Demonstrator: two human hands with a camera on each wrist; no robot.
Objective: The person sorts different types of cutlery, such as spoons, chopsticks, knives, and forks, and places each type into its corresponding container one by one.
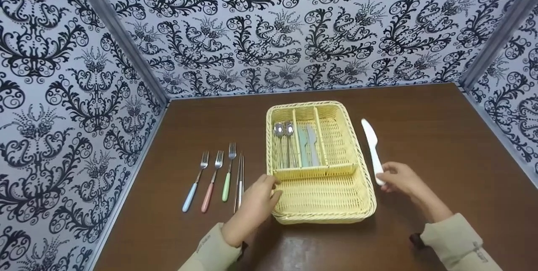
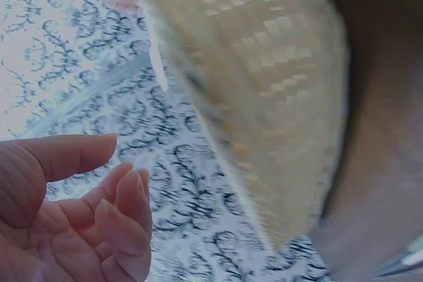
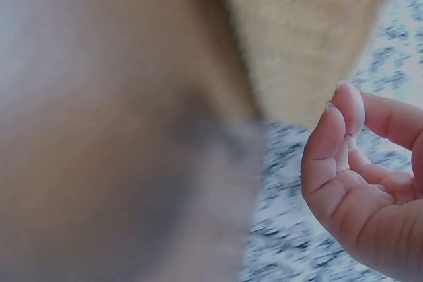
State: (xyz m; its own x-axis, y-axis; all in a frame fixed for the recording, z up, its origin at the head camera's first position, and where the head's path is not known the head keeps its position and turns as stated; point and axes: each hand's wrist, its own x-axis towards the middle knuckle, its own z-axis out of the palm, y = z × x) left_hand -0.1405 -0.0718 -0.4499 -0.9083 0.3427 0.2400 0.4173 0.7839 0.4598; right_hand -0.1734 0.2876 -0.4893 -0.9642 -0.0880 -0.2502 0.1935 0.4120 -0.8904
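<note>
A pale yellow wicker cutlery basket (image 1: 323, 217) with dividers stands on the brown table. At its right side my right hand (image 1: 401, 178) pinches the handle end of a white knife (image 1: 370, 138), whose blade points to the back. My left hand (image 1: 255, 198) overlaps the basket's left rim in the head view. Seen from the left wrist, this hand (image 2: 86, 209) has its thumb apart from loosely bent fingers, with nothing between them. Two spoons (image 1: 288, 130) lie in the left compartment, a green knife (image 1: 303, 147) and a greyish knife (image 1: 312, 145) in the middle one.
Left of the basket lie a blue-handled fork (image 1: 190, 197), a pink-handled fork (image 1: 207, 197), a green-handled fork (image 1: 227, 187) and metal chopsticks (image 1: 241, 178), partly behind my left hand. Patterned walls (image 1: 269, 31) enclose the table (image 1: 441, 136) at the back and sides.
</note>
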